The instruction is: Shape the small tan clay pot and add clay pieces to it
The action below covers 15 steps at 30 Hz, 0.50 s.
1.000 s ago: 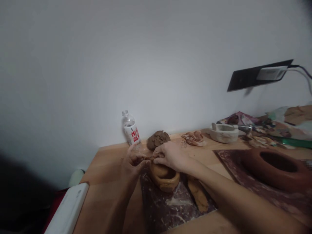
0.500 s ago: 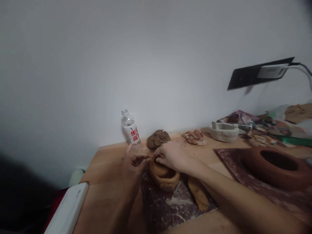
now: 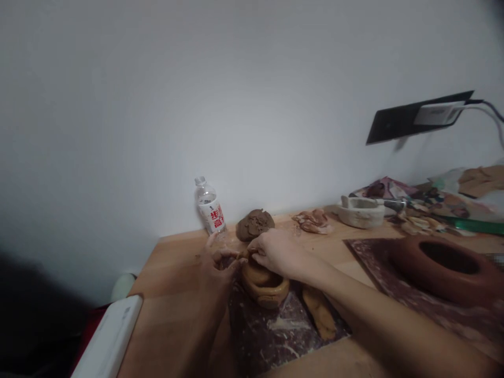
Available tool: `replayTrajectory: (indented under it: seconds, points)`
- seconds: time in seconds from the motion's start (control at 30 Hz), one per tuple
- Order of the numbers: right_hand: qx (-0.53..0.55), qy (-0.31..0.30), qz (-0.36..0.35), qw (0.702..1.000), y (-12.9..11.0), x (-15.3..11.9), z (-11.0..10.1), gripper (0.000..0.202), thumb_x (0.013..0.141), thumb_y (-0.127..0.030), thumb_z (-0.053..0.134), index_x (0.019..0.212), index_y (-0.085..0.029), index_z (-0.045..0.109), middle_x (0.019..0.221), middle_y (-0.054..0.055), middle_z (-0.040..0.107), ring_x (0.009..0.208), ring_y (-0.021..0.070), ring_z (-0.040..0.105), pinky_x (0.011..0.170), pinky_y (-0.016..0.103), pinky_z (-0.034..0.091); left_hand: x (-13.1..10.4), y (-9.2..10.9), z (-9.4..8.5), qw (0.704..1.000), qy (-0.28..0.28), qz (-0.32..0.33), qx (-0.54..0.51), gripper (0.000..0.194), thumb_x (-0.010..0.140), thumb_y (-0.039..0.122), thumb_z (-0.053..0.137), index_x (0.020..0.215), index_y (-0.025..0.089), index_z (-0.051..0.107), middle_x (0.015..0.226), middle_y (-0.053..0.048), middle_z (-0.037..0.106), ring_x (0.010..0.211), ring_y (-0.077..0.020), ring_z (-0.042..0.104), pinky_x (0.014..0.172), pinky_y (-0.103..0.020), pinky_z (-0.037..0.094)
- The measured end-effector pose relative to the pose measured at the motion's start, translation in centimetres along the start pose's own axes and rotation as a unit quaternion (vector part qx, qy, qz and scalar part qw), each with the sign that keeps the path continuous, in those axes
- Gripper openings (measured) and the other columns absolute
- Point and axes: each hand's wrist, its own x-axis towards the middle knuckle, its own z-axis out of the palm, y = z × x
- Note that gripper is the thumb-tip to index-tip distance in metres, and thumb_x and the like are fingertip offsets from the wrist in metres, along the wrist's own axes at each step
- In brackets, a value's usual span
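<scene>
A small tan clay pot (image 3: 271, 296) with an open hollow stands on a dark, smeared board (image 3: 275, 336). My right hand (image 3: 273, 252) reaches over its back rim, thumb and fingers pinched on the clay there. From the left, my left hand (image 3: 220, 262) meets it at the same rim, thumb and forefinger closed together on the clay edge. The exact bit between the fingertips is too small to tell. Right of the pot lies a flat tan clay strip (image 3: 318, 313). Behind the hands rests a brown clay lump (image 3: 255, 224).
A plastic bottle (image 3: 210, 207) stands by the wall. Clay scraps (image 3: 314, 221) and a whitish bowl (image 3: 360, 214) with a tool are at the back. At right, a reddish clay ring form (image 3: 437, 268) sits on another board. A white box (image 3: 108, 336) lies at the left edge.
My left fingers have moved slightly right, closer to my right fingertips at the pot's rim. My right hand has barely moved.
</scene>
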Motion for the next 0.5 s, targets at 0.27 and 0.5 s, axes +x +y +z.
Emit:
replayTrajectory:
  seconds: [0.27,0.5]
  points:
    - [-0.006,-0.017,0.016,1.000,-0.42,-0.07,-0.39,0.021,0.083,-0.018,0.056,0.093,-0.018,0.075,0.093,0.011,0.075,0.087,0.0240,0.068,0.068,0.028,0.041,-0.05,-0.22,-0.02,1.000,0.012,-0.017,-0.005,0.092,0.054,0.021,0.086,0.135,0.025,0.044,0.072,0.003,0.071,0.071,-0.0208,0.067,0.069,-0.033,0.052]
    - [-0.007,-0.015,0.010,1.000,-0.40,0.01,0.01,0.022,0.083,-0.019,0.056,0.093,-0.018,0.075,0.094,0.012,0.075,0.088,0.0255,0.068,0.069,0.029,0.042,0.21,-0.23,0.01,1.000,0.000,-0.028,0.012,0.061,0.054,0.025,0.086,0.110,0.024,0.064,0.070,-0.002,0.070,0.077,-0.0278,0.068,0.072,-0.040,0.053]
